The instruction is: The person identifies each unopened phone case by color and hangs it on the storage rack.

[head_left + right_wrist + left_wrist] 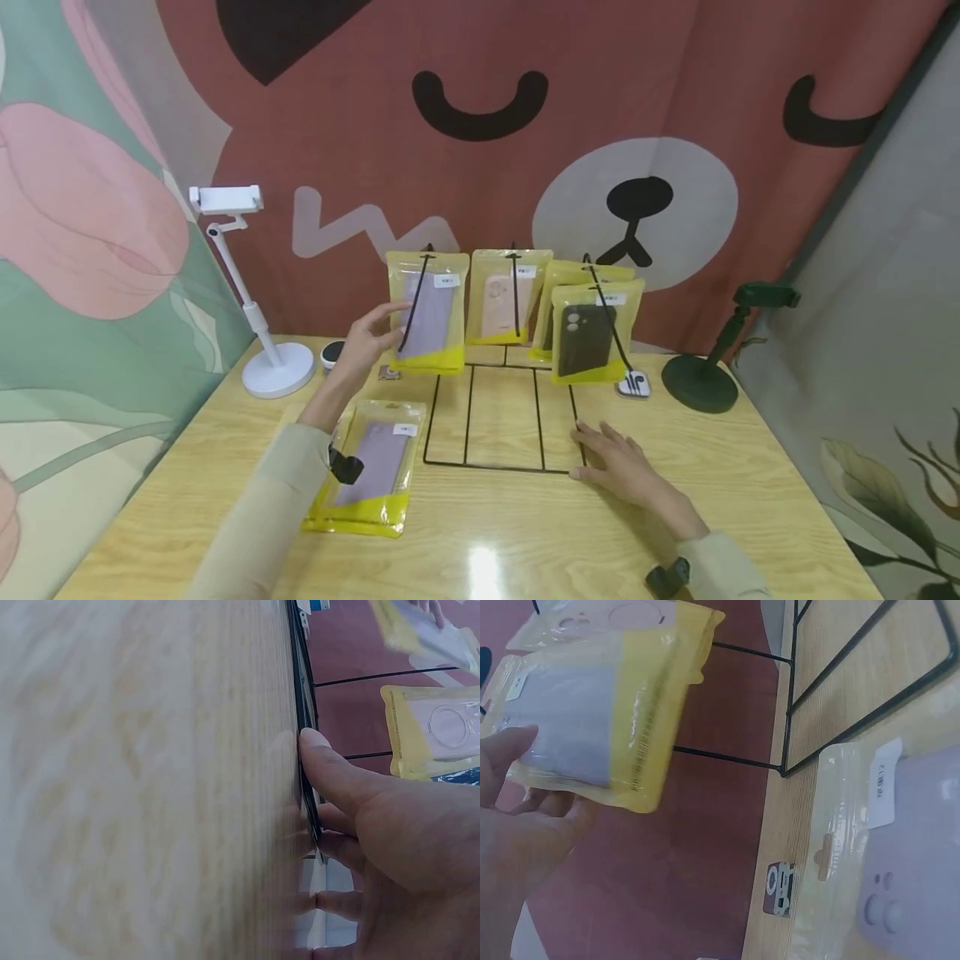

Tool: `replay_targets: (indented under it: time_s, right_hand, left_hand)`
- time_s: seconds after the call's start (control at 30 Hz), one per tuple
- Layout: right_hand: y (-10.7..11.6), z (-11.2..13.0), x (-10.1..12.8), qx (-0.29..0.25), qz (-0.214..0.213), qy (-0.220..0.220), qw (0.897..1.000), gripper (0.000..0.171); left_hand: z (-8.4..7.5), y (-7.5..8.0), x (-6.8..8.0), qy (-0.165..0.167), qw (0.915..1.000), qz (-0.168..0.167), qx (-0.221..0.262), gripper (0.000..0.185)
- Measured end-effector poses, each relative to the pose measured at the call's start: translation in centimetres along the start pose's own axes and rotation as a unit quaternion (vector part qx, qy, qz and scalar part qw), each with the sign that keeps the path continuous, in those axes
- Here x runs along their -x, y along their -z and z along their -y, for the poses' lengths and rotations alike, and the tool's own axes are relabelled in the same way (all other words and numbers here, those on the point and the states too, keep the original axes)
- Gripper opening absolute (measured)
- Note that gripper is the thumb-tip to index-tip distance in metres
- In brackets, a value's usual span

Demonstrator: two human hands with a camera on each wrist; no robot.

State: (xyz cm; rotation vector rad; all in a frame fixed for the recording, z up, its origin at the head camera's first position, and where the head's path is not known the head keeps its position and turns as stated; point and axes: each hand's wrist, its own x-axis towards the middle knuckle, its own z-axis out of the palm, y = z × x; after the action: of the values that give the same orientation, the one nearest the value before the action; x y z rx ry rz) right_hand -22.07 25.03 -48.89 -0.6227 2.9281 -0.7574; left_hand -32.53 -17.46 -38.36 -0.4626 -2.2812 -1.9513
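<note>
A black wire rack (467,417) stands on the table, its prongs carrying several phone cases in yellow-edged clear bags. On the leftmost prong is a bagged purple phone case (429,321). My left hand (366,343) pinches this bag at its side edge, thumb on the front face and fingers behind, as the left wrist view shows. My right hand (618,462) rests at the front right corner of the rack's base, fingers spread along the wire. A bagged pink case (504,304) hangs in the middle, and a bagged black case (587,337) hangs on the right.
More bagged purple cases (375,462) lie at the front left, partly under my left forearm. A white phone stand (277,371) is at the left and a dark green stand (700,383) at the right. Boxed earphones (633,384) lie beside the rack. A printed curtain (337,125) hangs behind.
</note>
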Motion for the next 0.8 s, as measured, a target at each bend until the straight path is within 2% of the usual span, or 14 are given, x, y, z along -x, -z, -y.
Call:
replay_targets:
  time_s: [0.1,0.2,0.3,0.37,0.43,0.5,0.57,0.63,0.67,0.73,0.8]
  right_hand:
    - [-0.1,0.1,0.0,0.0,0.003,0.001,1.0,0.068]
    - [-0.1,0.2,0.0,0.003,0.002,0.0,1.0,0.068]
    - [0.0,0.3,-0.1,0.005,0.002,0.0,1.0,0.068]
    - [0.0,0.2,-0.1,0.005,0.002,0.001,1.0,0.069]
    - [-0.1,0.1,-0.2,0.01,0.003,0.001,1.0,0.07]
    - [-0.1,0.0,-0.2,0.014,0.003,0.0,1.0,0.069]
    - [0.0,0.0,-0.2,0.016,0.002,-0.003,1.0,0.069]
    - [0.0,-0.1,-0.2,0.015,0.001,-0.004,1.0,0.068]
    - [0.0,-0.1,-0.2,0.012,0.0,-0.004,1.0,0.068]
    - [-0.1,0.0,-0.2,0.005,0.002,-0.004,1.0,0.068]
    - [-0.2,0.1,-0.2,0.002,0.004,-0.002,1.0,0.069]
  left_hand:
    - [0.4,0.4,0.0,0.009,0.9999,0.013,0.006,0.041]
    - [0.9,1.2,0.8,0.001,0.9997,0.026,-0.005,0.041]
    - [1.4,2.5,2.6,-0.01,0.9976,0.018,-0.066,0.039]
    - [1.8,3.5,4.2,-0.02,0.9892,0.007,-0.145,0.036]
    - [2.3,4.5,6.1,-0.018,0.9721,0.004,-0.234,0.033]
    - [2.8,5.4,8.2,0.001,0.9463,0.01,-0.323,0.036]
    - [3.4,6.0,10.2,0.044,0.9152,0.031,-0.399,0.046]
    - [3.8,6.6,12.1,0.105,0.8866,0.056,-0.447,0.062]
    - [4.0,6.8,12.9,0.136,0.8758,0.066,-0.459,0.07]
    - [4.2,7.3,14.2,0.186,0.8579,0.077,-0.473,0.083]
    - [4.3,7.7,15.2,0.219,0.8453,0.073,-0.482,0.092]
